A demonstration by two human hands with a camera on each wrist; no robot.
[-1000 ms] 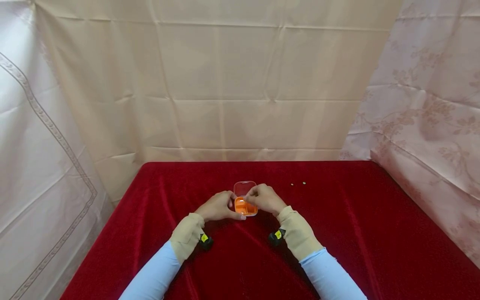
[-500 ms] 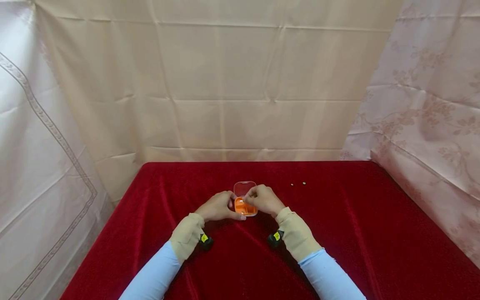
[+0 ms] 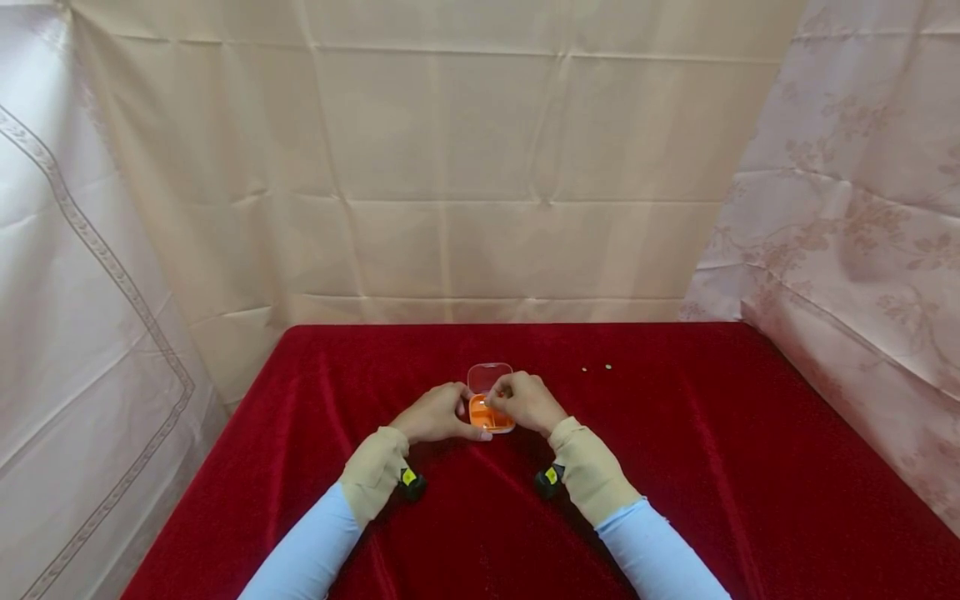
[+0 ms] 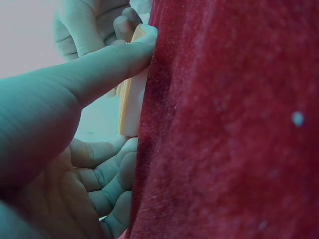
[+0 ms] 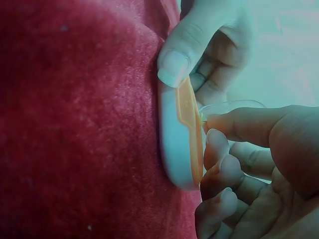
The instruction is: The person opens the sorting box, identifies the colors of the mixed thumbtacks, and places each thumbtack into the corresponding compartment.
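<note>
An orange and white pill box [image 3: 480, 419] lies on the red cloth, its clear lid [image 3: 490, 377] raised at the back. My left hand [image 3: 438, 414] holds it from the left, thumb on the near side and fingers behind. Over the box's right part, my right hand [image 3: 531, 401] has its thumb and fingers brought together at the compartments. In the right wrist view a tiny yellowish pill [image 5: 203, 119] shows at the right thumb's tip, mostly hidden by the fingers. The right hand also covers part of the compartments.
Two small pill-like pieces lie behind and to the right of the box: a yellowish one [image 3: 584, 369] and a pale green one [image 3: 608, 367]. Red velvet cloth [image 3: 675, 467] covers the table, with hanging curtains [image 3: 442, 167] behind and at both sides.
My right hand has shifted slightly left and toward me over the box. The left hand and the pill box have stayed in place.
</note>
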